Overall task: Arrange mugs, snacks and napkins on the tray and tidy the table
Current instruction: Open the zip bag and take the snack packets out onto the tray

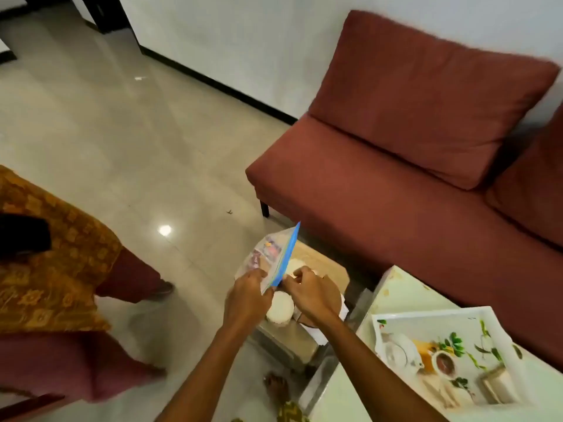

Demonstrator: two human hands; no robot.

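Observation:
A clear zip bag point(271, 257) with a blue seal strip and snacks inside is held up over a small low side table point(292, 333). My left hand point(248, 295) grips the bag's near corner on the left side of the seal. My right hand point(307, 292) pinches the seal's end from the right. Under my hands stands a white mug point(279, 310), partly hidden. A white tray point(432, 318) printed with a teapot, cup and leaves lies on the pale main table point(393, 287) at lower right.
A dark red sofa point(396, 166) runs along the wall behind both tables. Another person in a patterned orange top point(45, 254) and maroon trousers stands on the glossy tiled floor at left. My bare foot point(275, 385) shows beside the main table's edge.

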